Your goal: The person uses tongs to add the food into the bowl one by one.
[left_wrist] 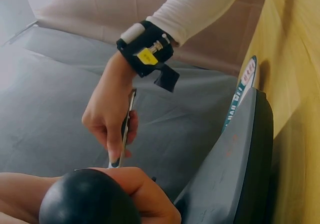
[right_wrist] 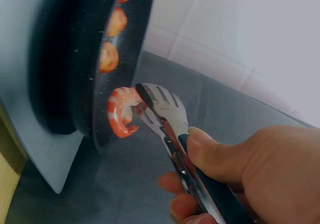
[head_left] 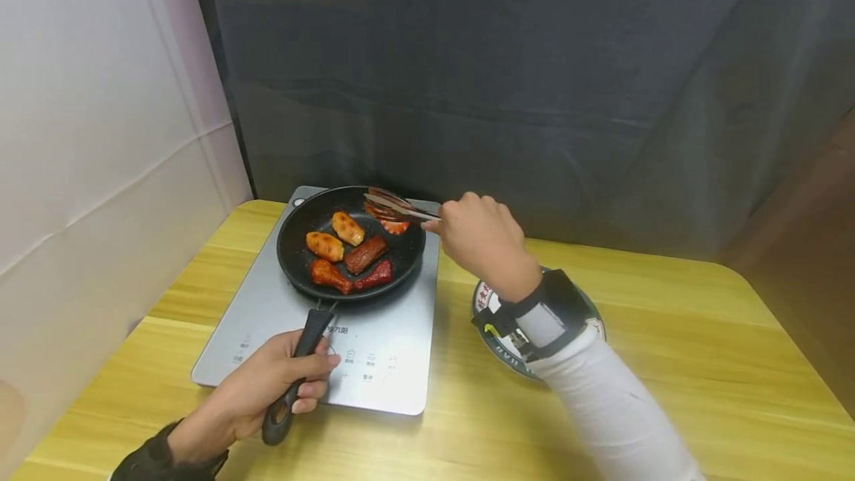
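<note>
My left hand [head_left: 277,381] grips the black handle [head_left: 314,332] of a frying pan [head_left: 303,214]. In my right hand [head_left: 481,232] is a pair of metal tongs [right_wrist: 172,116], their slotted heads over the pan's far right side. A red-and-white shrimp [right_wrist: 119,113] lies against the tong heads in the right wrist view; whether they clamp it I cannot tell. Two chicken wings [head_left: 347,228], a brown piece of meat [head_left: 366,254], an orange-brown drumstick [head_left: 329,275] and a dark red drumstick [head_left: 375,275] lie in the pan. The tongs partly cover reddish food near the rim.
Under the pan is a silver induction cooker [head_left: 401,362] with printed controls. A patterned plate [head_left: 497,351] sits to its right, partly hidden by my right wrist. The wooden table [head_left: 668,332] meets a dark curtain [head_left: 501,95] behind and a white one [head_left: 100,110] at left.
</note>
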Available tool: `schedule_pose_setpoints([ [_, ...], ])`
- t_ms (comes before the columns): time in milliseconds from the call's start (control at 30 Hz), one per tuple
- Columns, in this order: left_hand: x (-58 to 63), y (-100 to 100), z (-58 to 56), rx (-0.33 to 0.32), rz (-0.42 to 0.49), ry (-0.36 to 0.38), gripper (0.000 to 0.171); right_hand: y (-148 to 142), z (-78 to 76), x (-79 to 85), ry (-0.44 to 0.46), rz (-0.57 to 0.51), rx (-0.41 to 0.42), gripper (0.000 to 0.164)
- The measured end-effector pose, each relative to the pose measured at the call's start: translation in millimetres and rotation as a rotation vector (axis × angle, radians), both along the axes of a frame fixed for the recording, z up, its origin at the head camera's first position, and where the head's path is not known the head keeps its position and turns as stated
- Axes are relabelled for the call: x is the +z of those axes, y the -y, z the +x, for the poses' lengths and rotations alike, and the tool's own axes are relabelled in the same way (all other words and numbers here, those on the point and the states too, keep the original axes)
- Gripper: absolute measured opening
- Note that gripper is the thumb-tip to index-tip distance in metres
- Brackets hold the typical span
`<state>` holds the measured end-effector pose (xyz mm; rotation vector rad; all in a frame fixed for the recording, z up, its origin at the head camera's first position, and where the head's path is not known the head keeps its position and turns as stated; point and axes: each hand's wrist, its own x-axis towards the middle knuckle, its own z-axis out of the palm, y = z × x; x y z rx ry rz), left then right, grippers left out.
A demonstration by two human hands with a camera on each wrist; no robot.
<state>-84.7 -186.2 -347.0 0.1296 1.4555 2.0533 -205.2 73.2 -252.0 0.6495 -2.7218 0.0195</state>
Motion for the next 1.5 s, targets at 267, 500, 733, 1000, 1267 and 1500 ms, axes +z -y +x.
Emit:
schedule_pose_setpoints([
  [267,-0.2,0,0.3,-0.002,0.000,-0.005,0.021,14,-10.6,-9.2,-0.010,0.022,-0.018,0.042],
  [500,-0.4,0,-0.3,0.003,-0.011,-0.013,0.021,22,-20.0,-14.0,-0.001,0.040,-0.031,0.038],
  [733,-0.6,1,-0.6,0.004,-0.003,-0.014,0.021,28,-24.8,-18.1,0.013,0.049,-0.019,0.037],
  [1000,-1.2,0,-1.0,0.004,-0.002,-0.005,0.021,30,-29.2,-24.7,0.041,0.061,-0.017,0.033],
  [1267,-0.3,-1,-1.3,0.008,-0.002,-0.009,0.021,27,-29.0,-23.0,0.091,0.037,-0.056,0.040],
  [1500,-0.5,0,0.0,0.010,-0.006,-0.003,0.021,11,-16.0,-28.6,0.076,-0.032,-0.078,0.046],
])
